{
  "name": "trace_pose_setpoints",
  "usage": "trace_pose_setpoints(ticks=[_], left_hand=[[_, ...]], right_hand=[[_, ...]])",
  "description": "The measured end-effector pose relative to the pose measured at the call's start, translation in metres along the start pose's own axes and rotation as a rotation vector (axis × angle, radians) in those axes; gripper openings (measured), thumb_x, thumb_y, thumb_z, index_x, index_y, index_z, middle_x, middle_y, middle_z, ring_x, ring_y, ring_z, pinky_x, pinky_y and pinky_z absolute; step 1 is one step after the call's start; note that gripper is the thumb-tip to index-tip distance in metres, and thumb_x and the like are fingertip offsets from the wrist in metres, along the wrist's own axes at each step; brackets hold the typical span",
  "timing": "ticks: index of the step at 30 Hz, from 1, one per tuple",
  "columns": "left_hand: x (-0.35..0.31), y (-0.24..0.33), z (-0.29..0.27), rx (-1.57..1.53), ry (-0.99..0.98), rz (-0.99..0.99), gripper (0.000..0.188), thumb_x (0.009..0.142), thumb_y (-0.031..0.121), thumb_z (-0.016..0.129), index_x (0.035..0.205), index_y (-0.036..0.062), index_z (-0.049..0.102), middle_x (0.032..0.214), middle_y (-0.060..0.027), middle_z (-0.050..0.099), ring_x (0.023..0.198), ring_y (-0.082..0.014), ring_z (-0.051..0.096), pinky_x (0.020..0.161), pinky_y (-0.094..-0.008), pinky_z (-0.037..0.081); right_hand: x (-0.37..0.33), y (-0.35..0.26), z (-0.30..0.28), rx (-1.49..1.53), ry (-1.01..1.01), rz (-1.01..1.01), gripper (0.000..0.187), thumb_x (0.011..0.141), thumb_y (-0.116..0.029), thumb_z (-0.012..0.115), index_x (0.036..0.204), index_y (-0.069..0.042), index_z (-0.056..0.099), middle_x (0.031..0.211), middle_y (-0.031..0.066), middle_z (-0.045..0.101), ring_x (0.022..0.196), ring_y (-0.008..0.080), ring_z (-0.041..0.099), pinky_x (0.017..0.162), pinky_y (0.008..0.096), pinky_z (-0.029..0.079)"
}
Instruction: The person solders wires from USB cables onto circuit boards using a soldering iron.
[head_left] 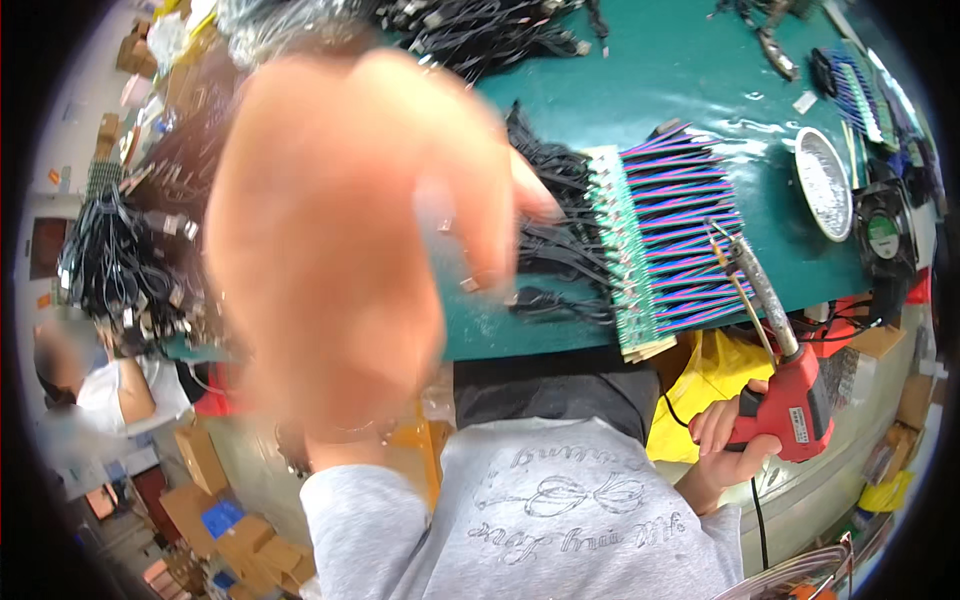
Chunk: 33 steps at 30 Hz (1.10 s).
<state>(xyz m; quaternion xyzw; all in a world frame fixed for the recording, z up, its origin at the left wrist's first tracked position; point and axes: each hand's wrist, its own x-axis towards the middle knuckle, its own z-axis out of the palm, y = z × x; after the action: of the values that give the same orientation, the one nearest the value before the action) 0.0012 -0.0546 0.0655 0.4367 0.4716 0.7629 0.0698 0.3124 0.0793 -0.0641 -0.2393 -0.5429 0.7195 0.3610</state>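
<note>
My left hand is raised close to the camera, large and smeared by motion. It hides much of the left side of the table, and I cannot make out whether its fingers grip anything. My right hand is wrapped round the handle of a red soldering gun. The gun's metal tip reaches over thin blue, purple and red wires. Those wires run from the right side of a row of green circuit boards. Black cables lead off the boards' left side, partly behind my left hand.
The table has a green top. A pile of black cables lies at the back, and a bundle of cables at far left. On the right are a white bowl and a small black fan. Another person is at left.
</note>
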Motion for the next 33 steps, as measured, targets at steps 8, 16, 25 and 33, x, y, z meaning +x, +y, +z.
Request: trace_pose_setpoints(ticks=[8, 16, 25, 33], left_hand=[[0.071, -0.169, -0.035, 1.581, -0.236, 0.300, 0.014, 0.083, 0.019, 0.071, 0.092, 0.0083, 0.068, 0.086, -0.0074, 0.065, 0.087, -0.0274, 0.062, 0.072, -0.0369, 0.052], [0.076, -0.187, -0.044, 1.700, -0.342, 0.323, 0.014, 0.072, 0.006, 0.065, 0.084, 0.0066, 0.059, 0.086, -0.0080, 0.061, 0.088, -0.0264, 0.057, 0.074, -0.0369, 0.048], [0.024, -0.068, 0.010, 0.813, -0.238, -0.085, 0.005, 0.086, -0.002, 0.063, 0.090, 0.0003, 0.060, 0.080, -0.0138, 0.060, 0.069, -0.0306, 0.060, 0.063, -0.0355, 0.049], [-0.082, -0.024, 0.055, 0.660, -0.523, -0.047, 0.019, 0.071, -0.004, 0.075, 0.085, 0.0000, 0.063, 0.071, -0.0083, 0.059, 0.058, -0.0231, 0.059, 0.050, -0.0322, 0.047]], right_hand=[[0.008, -0.008, 0.001, 0.079, 0.013, -0.090, 0.080, 0.094, -0.063, 0.049, 0.135, 0.005, 0.037, 0.054, -0.0003, 0.043, 0.042, 0.0123, 0.044, 0.047, 0.0267, 0.043], [0.010, -0.005, -0.002, -0.048, 0.121, -0.214, 0.068, 0.100, -0.055, 0.042, 0.134, 0.004, 0.038, 0.053, -0.0001, 0.040, 0.039, 0.0106, 0.040, 0.041, 0.0254, 0.040], [0.010, 0.001, 0.018, -0.128, 0.148, -0.216, 0.048, 0.095, -0.006, 0.051, 0.139, 0.005, 0.034, 0.062, 0.0052, 0.049, 0.046, 0.0128, 0.047, 0.049, 0.0264, 0.045], [0.034, -0.020, 0.068, -0.411, -0.212, -0.001, 0.032, 0.091, 0.001, 0.058, 0.122, 0.004, 0.052, 0.087, 0.0102, 0.064, 0.060, 0.0103, 0.053, 0.054, 0.0235, 0.045]])
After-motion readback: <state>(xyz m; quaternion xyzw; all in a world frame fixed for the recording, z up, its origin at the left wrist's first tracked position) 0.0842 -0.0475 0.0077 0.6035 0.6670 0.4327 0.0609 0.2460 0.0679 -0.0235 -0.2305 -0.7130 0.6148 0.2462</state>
